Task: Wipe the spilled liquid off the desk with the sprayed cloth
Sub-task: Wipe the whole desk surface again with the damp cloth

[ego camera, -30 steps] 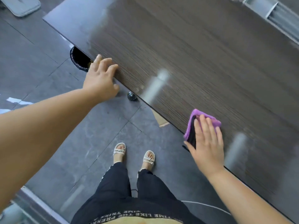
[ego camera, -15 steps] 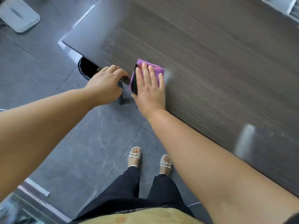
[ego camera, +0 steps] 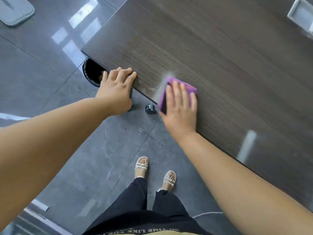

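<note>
Desk: dark wood-grain top (ego camera: 211, 53), seen from above, running diagonally across the view; near edge faces the person
Cloth: purple, folded (ego camera: 188, 86), lying flat on the desk just inside the near edge, with a dark underside showing at its left side
Right hand: (ego camera: 181, 106) palm down on the cloth, fingers extended and slightly spread, pressing it against the surface; not curled around it
Left hand: (ego camera: 116, 87) on the desk's near edge to the left of the cloth, fingers bent over the top, thumb side below the edge; apart from the right hand
Spill: cannot tell for certain; a pale blurred streak (ego camera: 163, 85) shows just left of the cloth
Bin: black, round (ego camera: 90, 72), on the floor under the desk corner, partly hidden by the left hand
Floor: grey glossy tiles (ego camera: 42, 78)
Person: standing at the desk, dark trousers, pale sandals (ego camera: 141, 165)
</note>
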Tool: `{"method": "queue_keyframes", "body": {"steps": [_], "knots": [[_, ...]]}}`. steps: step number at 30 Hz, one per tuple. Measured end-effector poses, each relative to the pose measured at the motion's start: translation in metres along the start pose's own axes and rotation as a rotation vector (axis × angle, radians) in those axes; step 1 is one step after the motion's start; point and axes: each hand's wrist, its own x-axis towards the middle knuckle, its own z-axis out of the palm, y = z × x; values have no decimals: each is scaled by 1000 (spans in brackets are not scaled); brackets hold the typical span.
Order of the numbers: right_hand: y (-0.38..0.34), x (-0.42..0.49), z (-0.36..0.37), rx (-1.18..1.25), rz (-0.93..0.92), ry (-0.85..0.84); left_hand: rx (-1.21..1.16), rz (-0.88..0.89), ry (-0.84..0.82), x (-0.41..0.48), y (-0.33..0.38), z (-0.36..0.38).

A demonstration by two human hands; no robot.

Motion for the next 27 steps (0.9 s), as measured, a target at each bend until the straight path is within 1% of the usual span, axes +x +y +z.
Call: {"method": "queue_keyframes", "body": {"steps": [2, 3, 5, 6, 7, 8, 10, 12, 14, 17, 21, 23, 25, 27], "knots": [[-40, 36, -6, 56, 25, 26, -20, -22, -2, 0, -2, 0], [-56, 50, -11, 83, 18, -8, -29, -28, 7, -1, -3, 0], [-68, 61, -11, 136, -22, -142, -47, -31, 28, -1, -5, 1], [-62, 59, -15, 159, -54, -179, -52, -28, 24, -1, -6, 1], [-49, 50, -17, 149, -77, -161, -54, -27, 18, -2, -5, 2], [-33, 36, -15, 123, -86, -96, -58, -30, 21, -2, -5, 2], [7, 0, -8, 103, -68, -31, -55, -31, 26, -4, -3, 4], [41, -39, -5, 72, -51, -37, -26, -28, 27, -6, -2, 6], [51, -54, -6, 51, 9, -58, 22, -47, 35, -6, -6, 6], [20, -26, -6, 50, 56, -105, 105, -109, 16, -8, -15, -1], [-49, 50, -14, 59, -33, -75, 83, -127, 27, -10, -23, -7], [-77, 76, -19, 77, -88, -168, 95, -127, 21, -9, -23, -7], [-84, 84, -20, 88, -124, -258, 75, -153, 2, -9, -20, -4], [-64, 72, -17, 113, -176, -205, 25, -199, -13, -10, -10, 0]]}}
